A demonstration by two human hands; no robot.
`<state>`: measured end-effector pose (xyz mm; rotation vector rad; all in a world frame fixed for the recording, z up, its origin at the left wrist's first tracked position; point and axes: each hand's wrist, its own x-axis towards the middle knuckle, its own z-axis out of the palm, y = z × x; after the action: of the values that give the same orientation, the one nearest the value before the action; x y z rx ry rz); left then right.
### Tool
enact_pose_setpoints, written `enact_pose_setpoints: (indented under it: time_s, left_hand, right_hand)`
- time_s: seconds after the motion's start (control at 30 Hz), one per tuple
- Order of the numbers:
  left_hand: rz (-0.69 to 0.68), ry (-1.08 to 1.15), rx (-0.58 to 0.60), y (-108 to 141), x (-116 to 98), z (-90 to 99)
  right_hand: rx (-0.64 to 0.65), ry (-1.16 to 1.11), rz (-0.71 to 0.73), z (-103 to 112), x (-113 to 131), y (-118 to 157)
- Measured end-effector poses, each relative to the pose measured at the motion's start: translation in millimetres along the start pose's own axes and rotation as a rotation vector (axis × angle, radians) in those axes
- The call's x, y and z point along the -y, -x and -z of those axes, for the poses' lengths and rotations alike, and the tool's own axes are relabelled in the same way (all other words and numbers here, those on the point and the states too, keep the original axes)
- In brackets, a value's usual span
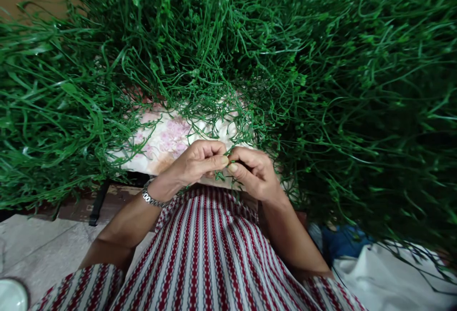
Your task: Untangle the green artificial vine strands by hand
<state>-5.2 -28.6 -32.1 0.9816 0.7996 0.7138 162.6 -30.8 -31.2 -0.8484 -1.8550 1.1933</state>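
Observation:
My left hand (200, 161), with a metal-banded watch (153, 195) on its wrist, is closed in a pinch on a thin green plant stem (229, 151). Right beside it, my right hand (256, 172) pinches the same stem between thumb and forefinger. The two sets of fingertips almost touch, just above my lap. Small green bits of the stem show between and below the fingers; the rest is hidden. Beyond the hands rises a big tangled heap of glossy green stems (221, 30), spreading to both sides. Loose strands lie on a floral cloth (167, 135) under the hands.
A worn wooden edge (117, 201) with a black strap (98, 204) lies at the left below the heap. A pale round dish (12, 295) stands at the lower left on the grey floor (53, 244). White sheeting (389, 273) and blue fabric (344, 242) are at the lower right.

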Motion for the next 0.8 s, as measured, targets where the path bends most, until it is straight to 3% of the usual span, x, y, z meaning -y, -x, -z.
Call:
enact_pose_setpoints:
  time_s: [0.13, 0.27, 0.4, 0.6, 0.67, 0.8]
  left_hand:
    - [0.054, 0.263, -0.016, 0.3, 3.3, -7.8]
    - [0.023, 0.379, -0.098, -2.4, 3.0, -13.8]
    - [-0.011, 0.416, -0.133, -6.6, -1.7, -20.0]
    - [-0.035, 0.4, -0.064, -15.5, -7.1, -12.9]
    - [-0.038, 0.37, -0.072, -19.1, -9.0, -7.6]
    - [-0.056, 0.253, -0.119, -23.5, -15.7, -4.5]
  right_hand:
    - [0.039, -0.348, -0.193, 0.2, -3.2, -0.6]
    - [-0.051, -0.493, -0.253, -4.1, -3.7, -1.7]
    - [-0.133, -0.538, -0.22, -8.6, -3.4, -3.3]
    - [-0.195, -0.662, -0.107, -4.7, -3.5, -4.5]
    - [-0.218, -0.644, -0.079, 3.6, -2.0, -4.8]
    - [-0.226, -0.355, -0.062, 20.9, 0.2, -7.2]
